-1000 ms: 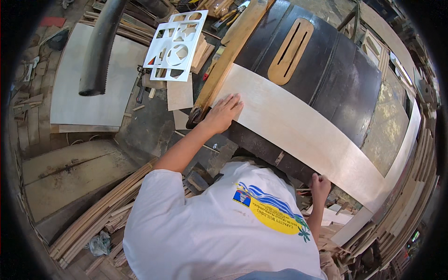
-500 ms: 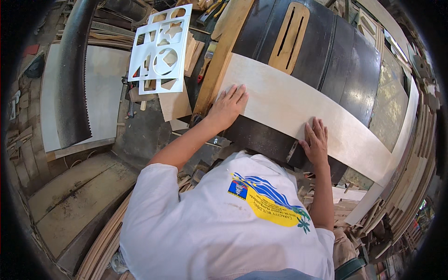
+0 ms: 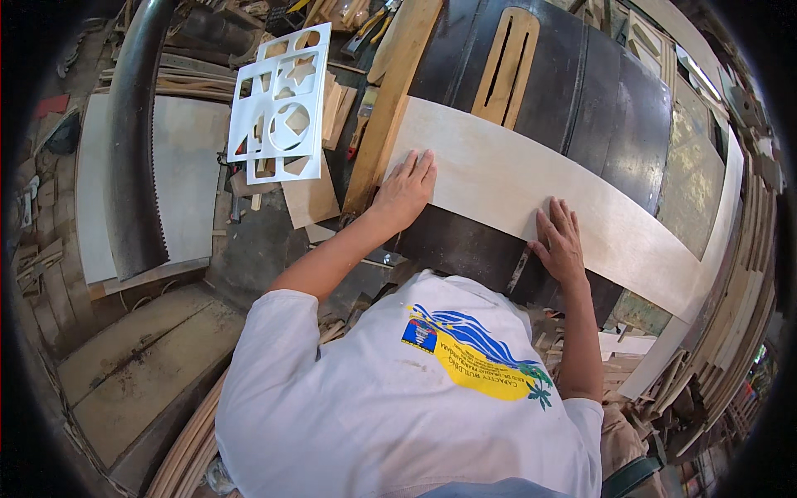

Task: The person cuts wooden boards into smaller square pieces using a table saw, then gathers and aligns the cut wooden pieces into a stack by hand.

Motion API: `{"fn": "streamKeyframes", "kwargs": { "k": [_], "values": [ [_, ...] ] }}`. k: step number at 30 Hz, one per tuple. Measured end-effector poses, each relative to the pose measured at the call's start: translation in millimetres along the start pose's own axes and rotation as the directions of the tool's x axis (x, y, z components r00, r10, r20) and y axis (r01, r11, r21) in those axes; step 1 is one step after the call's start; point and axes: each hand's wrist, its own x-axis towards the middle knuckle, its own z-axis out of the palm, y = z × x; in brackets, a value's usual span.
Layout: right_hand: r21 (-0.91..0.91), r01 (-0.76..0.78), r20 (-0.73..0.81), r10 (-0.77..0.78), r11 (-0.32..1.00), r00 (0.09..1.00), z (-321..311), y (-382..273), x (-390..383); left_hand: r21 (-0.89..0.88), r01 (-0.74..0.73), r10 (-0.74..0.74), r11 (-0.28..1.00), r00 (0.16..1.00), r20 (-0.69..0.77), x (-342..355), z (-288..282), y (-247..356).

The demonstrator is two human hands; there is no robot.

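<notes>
A long pale plywood strip [image 3: 490, 158] lies flat across a dark saw table [image 3: 614, 133]. Its left end meets a wooden fence rail [image 3: 378, 149]. My left hand [image 3: 407, 192] rests on the strip's near left corner, fingers stretched out beside the rail. Farther right, my right hand [image 3: 561, 241] lies on the strip's near edge with its fingers extended and thumb apart. Beyond the strip, a wooden insert [image 3: 506, 70] with two long dark slots is set into the table. No blade can be made out in the slots.
Left of the rail are a white cut-out template sheet [image 3: 280, 104], a paintbrush [image 3: 360, 129] and wood scraps. A large toothed saw blade [image 3: 137, 149] hangs farther left, before a pale board [image 3: 191, 183]. Stacked timber strips [image 3: 739, 290] line the right side.
The view has shifted slightly, so the template sheet and hanging blade appear lower. My right hand's fingers are a little farther onto the strip and more spread. My left hand stays in place.
</notes>
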Motion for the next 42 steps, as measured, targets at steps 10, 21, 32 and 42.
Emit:
{"fn": "streamKeyframes", "kwargs": {
  "k": [10,21,32,42],
  "values": [
    [0.005,-0.035,-0.001,0.035,0.999,0.999,-14,21,35,-0.005,-0.010,0.010,1.000,1.000,0.014,39,-3,-19],
    [-0.038,-0.032,0.013,0.033,0.999,0.999,-34,61,97,0.004,0.001,-0.001,1.000,1.000,0.018,112,-5,-49],
    [-0.033,-0.005,-0.024,0.005,0.999,1.000,-52,102,154,0.003,0.049,-0.049,0.999,0.997,0.060,182,-18,-72],
    [-0.047,0.003,-0.018,-0.004,0.999,1.000,-70,131,201,0.057,0.040,-0.046,0.998,0.994,0.102,237,-23,-95]
  ]
}}
